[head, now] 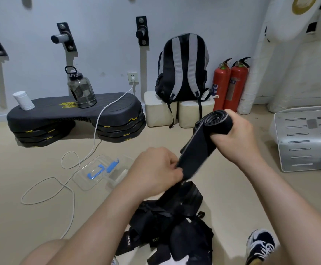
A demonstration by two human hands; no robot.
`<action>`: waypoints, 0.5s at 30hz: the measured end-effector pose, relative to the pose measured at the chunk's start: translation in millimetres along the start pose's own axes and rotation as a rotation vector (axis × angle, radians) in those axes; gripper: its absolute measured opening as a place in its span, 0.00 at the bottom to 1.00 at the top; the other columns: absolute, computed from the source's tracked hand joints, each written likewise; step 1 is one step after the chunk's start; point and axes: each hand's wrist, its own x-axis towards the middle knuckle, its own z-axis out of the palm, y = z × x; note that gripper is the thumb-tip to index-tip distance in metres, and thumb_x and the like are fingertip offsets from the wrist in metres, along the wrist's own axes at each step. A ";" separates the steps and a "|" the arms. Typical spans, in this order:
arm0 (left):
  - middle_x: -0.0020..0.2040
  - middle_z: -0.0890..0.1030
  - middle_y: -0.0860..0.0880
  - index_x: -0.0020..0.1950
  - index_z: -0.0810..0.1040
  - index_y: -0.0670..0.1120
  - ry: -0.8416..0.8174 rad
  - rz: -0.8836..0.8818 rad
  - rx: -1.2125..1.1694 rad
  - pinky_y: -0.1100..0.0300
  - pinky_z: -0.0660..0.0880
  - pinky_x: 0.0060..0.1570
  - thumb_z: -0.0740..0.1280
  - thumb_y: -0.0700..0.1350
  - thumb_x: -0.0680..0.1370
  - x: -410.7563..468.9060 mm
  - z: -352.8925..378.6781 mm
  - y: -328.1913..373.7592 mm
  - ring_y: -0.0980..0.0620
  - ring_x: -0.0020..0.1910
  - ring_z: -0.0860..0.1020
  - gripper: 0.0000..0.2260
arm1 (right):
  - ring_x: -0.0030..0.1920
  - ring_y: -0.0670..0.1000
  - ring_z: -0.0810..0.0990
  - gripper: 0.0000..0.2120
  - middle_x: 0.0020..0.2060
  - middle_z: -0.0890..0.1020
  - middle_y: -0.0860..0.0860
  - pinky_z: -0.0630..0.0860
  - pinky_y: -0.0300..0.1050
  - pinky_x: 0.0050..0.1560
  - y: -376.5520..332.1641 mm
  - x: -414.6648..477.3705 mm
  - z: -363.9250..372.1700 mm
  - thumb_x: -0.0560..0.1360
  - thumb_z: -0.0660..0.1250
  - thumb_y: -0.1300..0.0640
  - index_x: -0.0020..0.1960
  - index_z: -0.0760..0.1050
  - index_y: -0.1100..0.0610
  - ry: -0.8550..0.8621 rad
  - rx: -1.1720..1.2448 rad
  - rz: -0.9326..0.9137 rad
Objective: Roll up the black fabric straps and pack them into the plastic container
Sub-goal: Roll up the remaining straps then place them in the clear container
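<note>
A wide black fabric strap (198, 150) stretches between my hands above the floor. Its upper end is wound into a roll (218, 123), and my right hand (234, 138) is closed around that roll. My left hand (156, 169) pinches the strap lower down, pulling it taut. The strap's tail drops into a heap of more black straps (167, 226) on the floor between my legs. The clear plastic container (102, 172) with blue clips lies on the floor to the left of my left hand, partly hidden behind it.
A white cable (69, 169) loops across the floor beside the container. A black step platform (75, 115) carries a water jug (81, 88) and a white roll (23, 100). A backpack (182, 69), two fire extinguishers (230, 83) and a metal plate (307, 138) stand farther back and right.
</note>
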 end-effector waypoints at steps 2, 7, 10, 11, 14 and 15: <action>0.21 0.65 0.52 0.26 0.61 0.45 -0.040 -0.138 0.011 0.58 0.63 0.30 0.72 0.47 0.71 5.4 -13.5 -16.8 0.51 0.25 0.64 0.22 | 0.38 0.47 0.76 0.16 0.34 0.78 0.43 0.71 0.45 0.39 -4.1 -1.2 -1.6 0.66 0.68 0.66 0.38 0.71 0.45 -0.052 0.025 -0.003; 0.51 0.79 0.55 0.52 0.75 0.52 -0.132 -0.214 0.318 0.54 0.76 0.54 0.73 0.63 0.69 4.3 -26.9 -36.9 0.54 0.52 0.77 0.20 | 0.38 0.45 0.76 0.18 0.33 0.77 0.43 0.74 0.47 0.39 -12.8 -8.8 -3.8 0.65 0.68 0.67 0.37 0.71 0.43 -0.249 -0.052 -0.115; 0.61 0.76 0.60 0.67 0.71 0.55 0.053 0.056 -0.125 0.61 0.69 0.65 0.76 0.53 0.71 3.7 -18.0 -16.3 0.62 0.63 0.73 0.27 | 0.39 0.45 0.78 0.19 0.34 0.78 0.42 0.75 0.47 0.39 -14.9 -10.8 -1.4 0.65 0.69 0.67 0.39 0.71 0.42 -0.318 -0.054 -0.149; 0.61 0.77 0.60 0.68 0.71 0.56 0.071 0.131 -0.235 0.62 0.69 0.65 0.77 0.50 0.71 4.1 -12.6 -8.8 0.64 0.63 0.73 0.28 | 0.40 0.46 0.79 0.18 0.35 0.79 0.43 0.76 0.48 0.40 -15.2 -11.4 -0.2 0.65 0.70 0.66 0.40 0.72 0.42 -0.344 -0.056 -0.157; 0.55 0.81 0.58 0.66 0.70 0.59 0.077 0.186 -0.363 0.62 0.73 0.60 0.75 0.56 0.70 6.5 4.2 1.9 0.61 0.57 0.78 0.26 | 0.42 0.50 0.79 0.16 0.38 0.80 0.43 0.77 0.51 0.43 -16.0 -15.0 3.3 0.66 0.70 0.63 0.46 0.72 0.45 -0.426 -0.099 -0.191; 0.51 0.81 0.58 0.64 0.71 0.59 0.108 0.176 -0.351 0.62 0.74 0.56 0.75 0.58 0.70 7.7 7.9 3.3 0.60 0.53 0.79 0.25 | 0.44 0.51 0.80 0.17 0.40 0.80 0.44 0.77 0.51 0.44 -16.5 -17.1 5.0 0.66 0.70 0.62 0.48 0.72 0.45 -0.452 -0.119 -0.213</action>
